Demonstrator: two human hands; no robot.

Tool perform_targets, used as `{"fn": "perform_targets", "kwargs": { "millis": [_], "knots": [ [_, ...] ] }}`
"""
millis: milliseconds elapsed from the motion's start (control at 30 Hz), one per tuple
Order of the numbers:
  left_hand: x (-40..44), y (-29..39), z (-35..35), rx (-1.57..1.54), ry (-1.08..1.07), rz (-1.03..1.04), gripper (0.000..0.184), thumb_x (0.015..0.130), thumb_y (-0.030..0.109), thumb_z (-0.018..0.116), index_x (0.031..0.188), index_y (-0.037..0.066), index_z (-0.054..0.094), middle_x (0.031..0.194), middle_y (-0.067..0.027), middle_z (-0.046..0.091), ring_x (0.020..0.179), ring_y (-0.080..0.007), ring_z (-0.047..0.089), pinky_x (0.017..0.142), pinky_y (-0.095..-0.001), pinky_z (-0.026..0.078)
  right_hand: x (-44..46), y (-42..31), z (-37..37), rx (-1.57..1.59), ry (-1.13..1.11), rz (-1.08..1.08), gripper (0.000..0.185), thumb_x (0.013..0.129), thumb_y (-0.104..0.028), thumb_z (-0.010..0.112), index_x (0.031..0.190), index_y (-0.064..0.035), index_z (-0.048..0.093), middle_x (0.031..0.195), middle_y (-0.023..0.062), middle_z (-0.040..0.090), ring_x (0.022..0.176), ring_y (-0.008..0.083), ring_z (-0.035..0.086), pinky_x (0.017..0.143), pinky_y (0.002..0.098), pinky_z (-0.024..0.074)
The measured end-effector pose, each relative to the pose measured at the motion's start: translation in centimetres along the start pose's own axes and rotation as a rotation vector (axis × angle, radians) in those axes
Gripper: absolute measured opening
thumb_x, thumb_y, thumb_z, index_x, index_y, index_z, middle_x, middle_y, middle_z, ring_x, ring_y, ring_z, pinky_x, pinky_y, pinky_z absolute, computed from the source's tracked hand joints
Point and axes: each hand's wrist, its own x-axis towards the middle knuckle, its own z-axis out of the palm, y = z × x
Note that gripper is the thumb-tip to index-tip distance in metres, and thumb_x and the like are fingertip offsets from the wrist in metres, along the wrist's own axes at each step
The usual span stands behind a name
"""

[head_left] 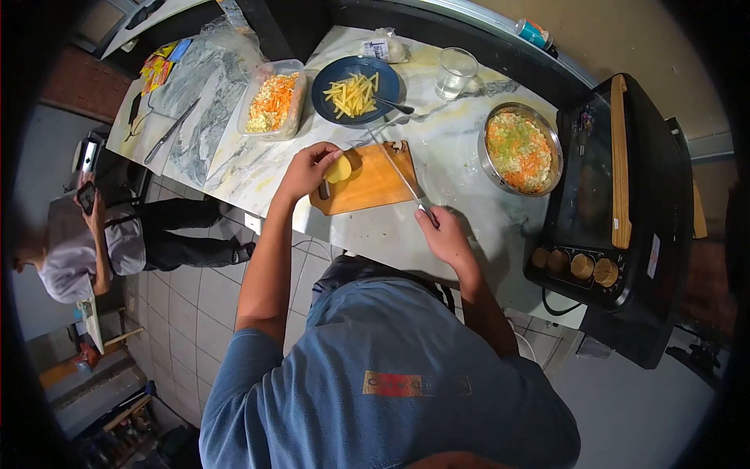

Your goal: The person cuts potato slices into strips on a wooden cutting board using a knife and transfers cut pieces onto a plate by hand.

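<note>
I am holding yellow slices (338,170) at the cutting board (375,193) with my left hand (303,172), while my right hand (446,236) is gripping a knife (399,174). Cut strips (351,95) are filling the blue plate (319,87); these slices are not yet forming strips.

Left hand (307,167) pinches, right hand (446,237) grips (both arms (269,258) extended forward).

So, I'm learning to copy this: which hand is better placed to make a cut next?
Probably the right hand: it grips the knife by its handle, the blade reaching across the cutting board. The left hand is occupied with the yellow slices at the board's left side.
</note>
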Motion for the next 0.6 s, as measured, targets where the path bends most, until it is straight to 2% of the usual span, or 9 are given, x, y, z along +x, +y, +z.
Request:
{"fn": "perform_targets", "kwargs": {
  "millis": [467, 600],
  "knots": [
    [1.4, -0.3, 0.0, 0.012, -0.035, 0.057, 0.021, 0.096, 0.020, 0.065, 0.103, 0.000, 0.067, 0.084, -0.0057, 0.068, 0.076, -0.0117, 0.057, 0.073, -0.0280, 0.048, 0.2, 0.3, -0.5, 0.027, 0.043, 0.003, 0.045, 0.094, -0.041, 0.060, 0.078, 0.0013, 0.055, 0.062, 0.0149, 0.052, 0.057, 0.0280, 0.049, 0.057, 0.0408, 0.0392],
    [1.4, 0.3, 0.1, 0.036, -0.031, 0.008, 0.022, 0.094, 0.021, 0.067, 0.103, 0.000, 0.068, 0.084, -0.0052, 0.069, 0.074, -0.0110, 0.057, 0.071, -0.0277, 0.048, 0.2, 0.3, -0.9, -0.009, 0.029, 0.029, 0.045, 0.093, -0.041, 0.060, 0.078, 0.0012, 0.055, 0.063, 0.0146, 0.053, 0.058, 0.0275, 0.050, 0.058, 0.0412, 0.0397]
  ]
}}
